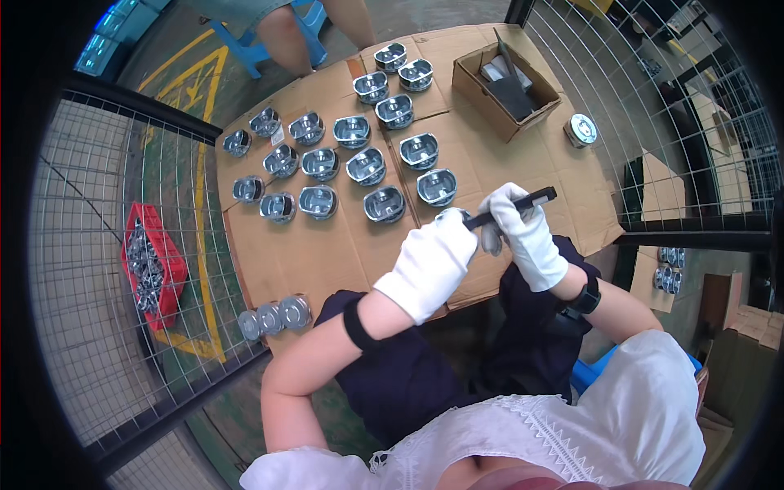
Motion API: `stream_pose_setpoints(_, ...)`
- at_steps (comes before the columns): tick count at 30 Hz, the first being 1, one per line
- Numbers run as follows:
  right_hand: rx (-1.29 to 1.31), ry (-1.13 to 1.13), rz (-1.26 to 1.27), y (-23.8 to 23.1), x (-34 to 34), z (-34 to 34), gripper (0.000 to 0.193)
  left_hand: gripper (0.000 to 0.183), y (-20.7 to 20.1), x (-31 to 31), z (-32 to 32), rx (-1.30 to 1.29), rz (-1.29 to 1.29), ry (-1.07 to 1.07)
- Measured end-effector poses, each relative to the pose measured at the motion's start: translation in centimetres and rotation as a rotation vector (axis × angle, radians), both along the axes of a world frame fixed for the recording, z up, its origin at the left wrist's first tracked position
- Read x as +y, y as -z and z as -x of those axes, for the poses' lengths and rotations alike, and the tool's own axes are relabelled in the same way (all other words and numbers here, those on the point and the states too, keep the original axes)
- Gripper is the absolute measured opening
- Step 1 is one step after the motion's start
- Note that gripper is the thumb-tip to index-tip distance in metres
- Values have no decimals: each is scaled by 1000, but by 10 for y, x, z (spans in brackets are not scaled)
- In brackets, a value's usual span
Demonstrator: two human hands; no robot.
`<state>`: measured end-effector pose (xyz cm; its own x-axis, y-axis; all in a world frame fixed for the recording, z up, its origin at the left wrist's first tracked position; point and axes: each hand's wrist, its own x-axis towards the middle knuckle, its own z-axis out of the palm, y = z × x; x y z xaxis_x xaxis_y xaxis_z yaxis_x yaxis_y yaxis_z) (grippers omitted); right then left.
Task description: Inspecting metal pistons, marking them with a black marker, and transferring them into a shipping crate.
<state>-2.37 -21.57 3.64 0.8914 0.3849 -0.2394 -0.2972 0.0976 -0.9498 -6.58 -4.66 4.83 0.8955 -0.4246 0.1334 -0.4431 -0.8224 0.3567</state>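
Table (pixel 535 175): brown cardboard sheets, seams showing, the near edge partly hidden by the hands.
Floor: green and grey, with yellow lines (pixel 219 106) at the left.
Fence (pixel 175 151): wire mesh in dark frames, on both sides.
Labels: a white slip (pixel 277 135) lies among the pistons (pixel 384 204); a round piece (pixel 581 130) near the table's right edge has dark marks on its pale top; both too small to read.
Hands: white-gloved; the right hand (pixel 518 233) pinches a black tool (pixel 537 198) above the near side of the table; the left hand (pixel 437 257) is curled at its other end, and I cannot tell what it grips.
Pistons: most stand hollow side up, spread left and centre; three sit crown up at the near left corner.
Box (pixel 483 104): open, far right, holding a dark piece (pixel 511 100).
Bin (pixel 175 278): red, behind the left mesh, full of small metal parts (pixel 145 269).
Stool (pixel 245 55): blue, beyond the far edge, beside another person's bare legs (pixel 286 39).
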Motion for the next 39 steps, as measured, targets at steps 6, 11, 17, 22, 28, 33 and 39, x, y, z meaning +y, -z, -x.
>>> stream_pose_setpoints(6, 346, 227, -366, 25, 2, -9, 22, 10, 32, -16, -25, -26, -52, -119)
stream_pose_setpoints(11, 334, 515, -398, 23, -5, -78, 23, 20, 14, -13, -26, -28, 129, -282)
stream_pose_setpoints(17, 663, 9, -799, 58, -42, -178, 47, 18, 3, -26, 4, 106, 301, -177)
stream_pose_setpoints(22, -172, 738, 614, 95, -70, -157, 56, 21, -31, 5, 34, 339, 422, -97)
stream_pose_setpoints(28, 5, 795, 1330, 113, -167, -185, 95, 29, -114, 35, 39, 1170, 1103, -276)
stream_pose_setpoints(33, -183, 628, 1332, 131, -167, -206, 87, 36, -160, 58, 13, 1059, 2381, -81)
stream_pose_setpoints(39, -295, 860, 1098, 153, -228, -203, 105, 11, -10, 6, -56, 1298, 2532, -205)
